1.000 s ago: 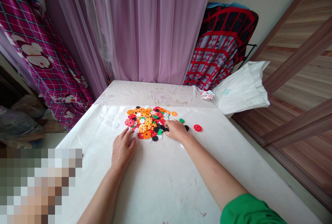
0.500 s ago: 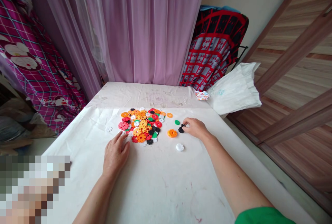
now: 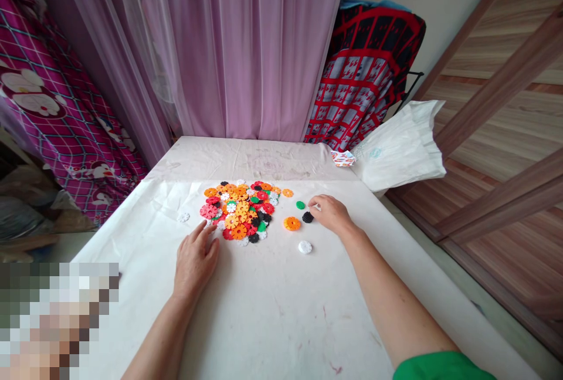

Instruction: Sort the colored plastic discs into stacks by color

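Seen from the pile of flower-shaped discs, which is lying mid-table, the left hand is resting at seven o'clock, relaxed and unclenched; whether its fingertips are touching the edge pieces is hard to make out. At three o'clock the right hand is hovering released, fingers loosely bent, just beside the black disc; its palm is facing away, hidden. The white stack is sitting at four o'clock. Overlapping pieces are hiding the pile's lower layers. The frame is cutting off the green sleeve, and pixelation is masking the lower-left corner.
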Demonstrator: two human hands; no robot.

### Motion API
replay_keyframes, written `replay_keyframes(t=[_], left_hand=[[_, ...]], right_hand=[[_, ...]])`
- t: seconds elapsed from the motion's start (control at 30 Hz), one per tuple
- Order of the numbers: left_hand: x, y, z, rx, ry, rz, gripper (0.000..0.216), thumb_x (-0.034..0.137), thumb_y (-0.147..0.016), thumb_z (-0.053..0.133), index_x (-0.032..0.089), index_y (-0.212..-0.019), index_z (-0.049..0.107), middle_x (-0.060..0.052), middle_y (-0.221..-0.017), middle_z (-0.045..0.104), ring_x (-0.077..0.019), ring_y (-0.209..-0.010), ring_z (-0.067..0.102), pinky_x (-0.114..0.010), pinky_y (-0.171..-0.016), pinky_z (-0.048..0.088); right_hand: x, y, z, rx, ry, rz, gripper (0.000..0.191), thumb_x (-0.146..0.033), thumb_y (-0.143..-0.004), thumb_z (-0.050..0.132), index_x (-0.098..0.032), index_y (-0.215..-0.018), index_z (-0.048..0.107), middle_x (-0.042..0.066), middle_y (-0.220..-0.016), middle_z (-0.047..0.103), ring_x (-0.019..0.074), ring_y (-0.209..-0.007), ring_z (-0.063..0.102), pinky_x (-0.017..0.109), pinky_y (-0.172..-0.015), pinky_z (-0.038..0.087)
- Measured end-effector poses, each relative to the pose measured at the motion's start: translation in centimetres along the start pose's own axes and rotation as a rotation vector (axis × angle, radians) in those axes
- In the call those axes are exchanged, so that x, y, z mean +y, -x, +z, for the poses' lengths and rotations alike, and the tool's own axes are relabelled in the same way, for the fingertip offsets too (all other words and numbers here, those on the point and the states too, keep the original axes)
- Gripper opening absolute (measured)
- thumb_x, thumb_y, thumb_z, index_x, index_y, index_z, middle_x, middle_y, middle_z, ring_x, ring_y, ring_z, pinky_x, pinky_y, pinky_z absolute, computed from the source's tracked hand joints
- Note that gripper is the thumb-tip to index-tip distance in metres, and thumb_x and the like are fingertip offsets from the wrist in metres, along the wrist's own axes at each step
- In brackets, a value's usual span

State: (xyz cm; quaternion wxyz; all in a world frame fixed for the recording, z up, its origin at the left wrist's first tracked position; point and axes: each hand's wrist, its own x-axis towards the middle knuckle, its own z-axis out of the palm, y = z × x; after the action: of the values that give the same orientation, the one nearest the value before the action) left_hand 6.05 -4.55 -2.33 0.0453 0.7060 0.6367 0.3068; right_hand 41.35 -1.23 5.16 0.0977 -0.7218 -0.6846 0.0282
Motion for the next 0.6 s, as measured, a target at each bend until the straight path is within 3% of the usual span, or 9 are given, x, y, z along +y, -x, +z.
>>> replay_keyframes(t=[0.2, 0.3, 0.43, 0.6], left_hand=[[0.0, 0.1, 0.1, 0.003, -0.001, -0.002, 0.037, 0.031, -0.087, 0.046, 0.022, -0.117, 0.066, -0.009, -0.135, 0.060, -0.0265, -0.113, 0.062, -0.045, -0.099, 0.048], [0.0, 0.1, 0.1, 0.005, 0.006, -0.004, 0.037, 0.030, -0.086, 0.046, 0.023, -0.117, 0.065, -0.009, -0.136, 0.059, -0.0267, -0.112, 0.062, -0.046, -0.100, 0.048], [0.0, 0.1, 0.2, -0.005, 0.005, -0.014, 0.037, 0.030, -0.087, 0.046, 0.022, -0.117, 0.065, -0.009, -0.136, 0.059, -0.0273, -0.113, 0.061, -0.047, -0.100, 0.047], [0.2, 0.2, 0.2, -0.006, 0.002, -0.026, 0.037, 0.030, -0.087, 0.046, 0.023, -0.118, 0.065, -0.009, -0.137, 0.058, -0.0273, -0.115, 0.060, -0.048, -0.103, 0.045]], right_hand=[[-6.3, -0.4, 0.7, -0.111, -0.021, -0.165, 0.022, -0.022, -0.083, 0.056, -0.028, -0.098, 0.072, -0.001, -0.106, 0.072, 0.0161, -0.101, 0.062, 0.024, -0.081, 0.041], [-9.2, -0.3, 1.8, -0.173, 0.007, -0.175, 0.021, -0.029, -0.082, 0.058, -0.029, -0.099, 0.071, -0.001, -0.103, 0.073, 0.0178, -0.098, 0.064, 0.025, -0.077, 0.041], [-10.7, -0.7, 3.1, -0.179, 0.044, -0.148, 0.024, -0.037, -0.080, 0.061, -0.026, -0.100, 0.068, 0.003, -0.103, 0.072, 0.0199, -0.096, 0.064, 0.027, -0.075, 0.041], [-11.3, -1.3, 3.5, -0.199, 0.025, -0.069, 0.027, -0.031, -0.078, 0.061, -0.024, -0.105, 0.065, 0.004, -0.105, 0.071, 0.0207, -0.098, 0.063, 0.028, -0.076, 0.041]])
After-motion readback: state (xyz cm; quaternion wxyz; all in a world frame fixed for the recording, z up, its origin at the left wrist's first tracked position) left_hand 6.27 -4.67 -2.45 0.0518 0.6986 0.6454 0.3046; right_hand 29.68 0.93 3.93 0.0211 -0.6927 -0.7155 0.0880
